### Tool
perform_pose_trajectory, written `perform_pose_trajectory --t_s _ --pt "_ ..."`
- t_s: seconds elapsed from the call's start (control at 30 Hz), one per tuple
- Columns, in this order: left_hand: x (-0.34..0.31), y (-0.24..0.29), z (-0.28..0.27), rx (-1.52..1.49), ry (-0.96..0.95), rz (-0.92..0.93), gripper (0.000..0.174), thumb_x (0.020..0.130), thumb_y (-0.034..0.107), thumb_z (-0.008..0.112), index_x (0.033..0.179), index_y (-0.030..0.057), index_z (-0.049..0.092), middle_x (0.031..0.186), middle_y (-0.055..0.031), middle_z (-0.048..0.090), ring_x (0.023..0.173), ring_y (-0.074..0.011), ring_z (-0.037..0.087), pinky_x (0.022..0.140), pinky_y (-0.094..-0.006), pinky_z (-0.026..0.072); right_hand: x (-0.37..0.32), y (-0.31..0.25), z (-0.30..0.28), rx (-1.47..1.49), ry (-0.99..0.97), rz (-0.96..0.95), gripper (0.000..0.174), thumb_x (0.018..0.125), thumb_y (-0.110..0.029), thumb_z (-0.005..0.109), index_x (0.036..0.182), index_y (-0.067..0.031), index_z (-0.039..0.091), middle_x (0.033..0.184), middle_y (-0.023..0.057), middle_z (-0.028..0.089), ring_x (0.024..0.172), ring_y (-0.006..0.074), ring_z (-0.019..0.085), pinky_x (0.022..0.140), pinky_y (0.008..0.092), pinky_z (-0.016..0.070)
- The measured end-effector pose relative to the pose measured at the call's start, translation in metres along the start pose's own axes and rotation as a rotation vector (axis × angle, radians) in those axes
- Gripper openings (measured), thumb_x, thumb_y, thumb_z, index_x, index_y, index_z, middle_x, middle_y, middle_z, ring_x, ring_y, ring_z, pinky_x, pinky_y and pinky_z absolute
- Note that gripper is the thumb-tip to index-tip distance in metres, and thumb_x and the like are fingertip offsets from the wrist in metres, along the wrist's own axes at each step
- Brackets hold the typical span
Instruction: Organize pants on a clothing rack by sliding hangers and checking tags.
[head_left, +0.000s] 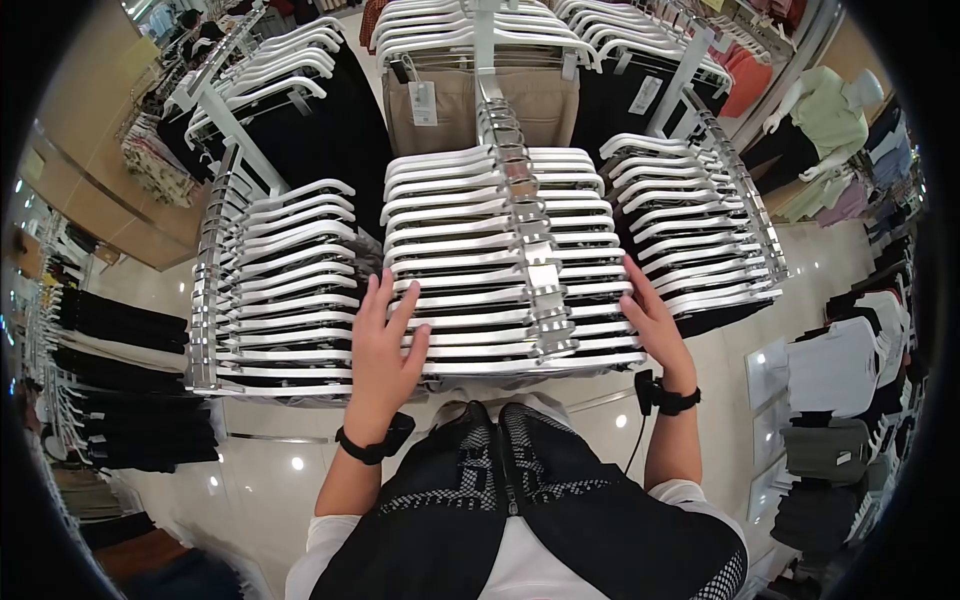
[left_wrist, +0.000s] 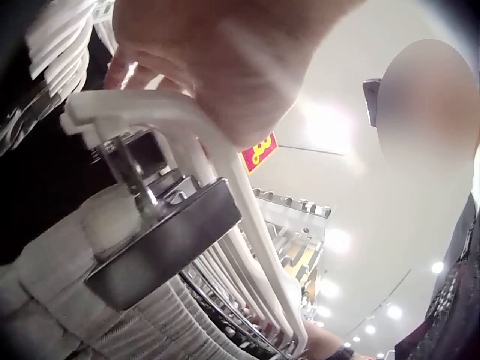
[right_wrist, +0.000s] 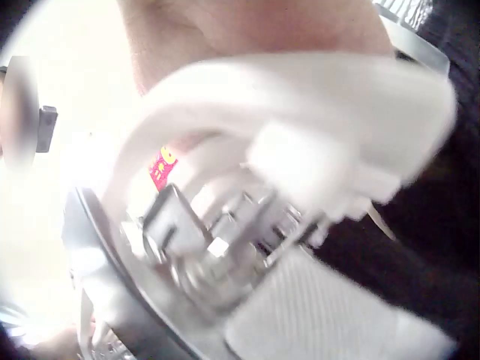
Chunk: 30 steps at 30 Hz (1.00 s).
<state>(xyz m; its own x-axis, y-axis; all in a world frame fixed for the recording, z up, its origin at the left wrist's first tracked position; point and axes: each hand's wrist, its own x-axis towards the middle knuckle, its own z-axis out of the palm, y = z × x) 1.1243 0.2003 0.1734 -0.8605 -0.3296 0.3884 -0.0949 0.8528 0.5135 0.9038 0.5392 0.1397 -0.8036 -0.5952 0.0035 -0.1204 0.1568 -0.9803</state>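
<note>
White clip hangers [head_left: 460, 265] fill the middle rail in a close row, their hooks over a metal bar. My left hand [head_left: 385, 345] lies along the left ends of this row, fingers spread and pointing away from me. On the opposite side, my right hand [head_left: 657, 325] touches the right ends with fingers extended. Seen from the left wrist, the palm [left_wrist: 240, 67] rests over the nearest hanger [left_wrist: 142, 109], whose metal clip [left_wrist: 165, 251] holds a pale ribbed waistband [left_wrist: 67, 255]. The right wrist view shows a blurred white hanger [right_wrist: 300, 86] under the hand, with pale ribbed cloth [right_wrist: 322, 315] below.
Side rails carry more white hangers, left [head_left: 295, 270] and right [head_left: 690, 230]. Beige trousers [head_left: 535, 100] and black ones [head_left: 310, 125] hang behind. A mannequin [head_left: 825, 115] stands at the far right. Clothes racks line both sides of the shiny floor [head_left: 280, 475].
</note>
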Motion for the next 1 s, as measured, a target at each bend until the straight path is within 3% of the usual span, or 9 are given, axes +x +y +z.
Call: perform_pose_trajectory --t_s 0.07,0.23,0.27,0.33,0.43,0.47,0.5,0.83,1.0 --pt "-0.001 0.014 -0.005 0.059 0.008 0.036 0.051 0.096 0.012 0.06 0.146 0.0053 0.055 0.157 -0.0206 0.046 0.146 -0.0394 0.041 0.118 -0.0483 0.0338 -0.01 -0.02 -0.019 0.074 -0.114 0.09 0.057 0.104 -0.007 0.053 0.159 -0.0044 0.037 0.16 0.0117 0.042 0.145 0.0216 0.04 0.12 0.034 0.0304" --pt "0.001 0.039 0.022 0.125 -0.038 -0.013 0.053 0.098 0.021 0.06 0.149 0.0099 0.054 0.158 -0.0182 0.045 0.148 -0.0391 0.037 0.121 -0.0491 0.0272 -0.026 -0.032 -0.033 -0.187 -0.098 -0.135 0.057 0.098 -0.012 0.061 0.153 -0.0074 0.048 0.162 0.018 0.039 0.153 0.0296 0.032 0.123 0.0406 0.0253" --pt "0.0 0.041 0.034 0.351 -0.072 0.024 0.055 0.098 0.027 0.059 0.151 0.0116 0.051 0.16 -0.017 0.043 0.15 -0.0389 0.034 0.122 -0.0498 0.0253 -0.028 -0.032 -0.026 -0.236 -0.096 -0.156 0.057 0.097 -0.016 0.062 0.152 -0.0084 0.049 0.166 0.0207 0.031 0.156 0.0345 0.025 0.124 0.0433 0.0229" --pt "0.0 0.047 0.047 0.404 -0.018 -0.007 0.057 0.098 0.029 0.058 0.152 0.0134 0.051 0.161 -0.0152 0.041 0.151 -0.0379 0.033 0.122 -0.0503 0.0255 -0.03 -0.014 -0.012 -0.332 -0.167 -0.256 0.059 0.096 -0.019 0.064 0.153 -0.0101 0.049 0.169 0.0233 0.021 0.156 0.0412 0.019 0.124 0.0463 0.0217" --pt "0.0 0.052 0.043 0.366 -0.062 -0.058 0.061 0.096 0.021 0.058 0.155 0.0145 0.047 0.164 -0.0139 0.038 0.153 -0.0369 0.03 0.123 -0.0514 0.0239 -0.029 -0.007 -0.012 -0.365 -0.179 -0.291 0.06 0.096 -0.021 0.064 0.154 -0.0111 0.048 0.169 0.0265 0.014 0.156 0.0455 0.015 0.124 0.0501 0.0216" --pt "0.0 0.054 0.042 0.373 -0.071 -0.071 0.061 0.095 0.019 0.057 0.155 0.0146 0.046 0.164 -0.0134 0.037 0.153 -0.0368 0.03 0.124 -0.0515 0.0232 -0.028 -0.006 -0.014 -0.37 -0.192 -0.304 0.061 0.096 -0.021 0.064 0.154 -0.0112 0.048 0.169 0.027 0.014 0.156 0.046 0.014 0.124 0.0505 0.0216" --pt "-0.001 0.052 0.044 0.411 -0.068 -0.069 0.058 0.098 0.028 0.058 0.154 0.016 0.048 0.163 -0.0129 0.038 0.152 -0.0369 0.032 0.123 -0.0518 0.025 -0.026 -0.005 -0.015 -0.374 -0.203 -0.319 0.061 0.096 -0.021 0.064 0.154 -0.0113 0.048 0.169 0.0275 0.013 0.156 0.0464 0.014 0.124 0.0509 0.0215" --pt "-0.005 0.061 0.042 0.374 -0.091 -0.151 0.058 0.098 0.023 0.058 0.154 0.0174 0.048 0.164 -0.0107 0.039 0.153 -0.0354 0.031 0.124 -0.049 0.0243 -0.013 0.006 -0.017 -0.329 -0.196 -0.416 0.063 0.096 -0.021 0.065 0.155 -0.0118 0.045 0.168 0.0287 0.012 0.154 0.0509 0.015 0.123 0.0535 0.0209" --pt "-0.003 0.057 0.041 0.313 -0.113 -0.136 0.069 0.091 0.002 0.059 0.156 0.0194 0.045 0.166 -0.0098 0.035 0.154 -0.0356 0.028 0.125 -0.049 0.0224 -0.014 0.005 -0.008 -0.348 -0.104 -0.448 0.067 0.093 -0.019 0.065 0.156 -0.0104 0.042 0.167 0.0282 0.019 0.152 0.051 0.021 0.122 0.0544 0.0248"
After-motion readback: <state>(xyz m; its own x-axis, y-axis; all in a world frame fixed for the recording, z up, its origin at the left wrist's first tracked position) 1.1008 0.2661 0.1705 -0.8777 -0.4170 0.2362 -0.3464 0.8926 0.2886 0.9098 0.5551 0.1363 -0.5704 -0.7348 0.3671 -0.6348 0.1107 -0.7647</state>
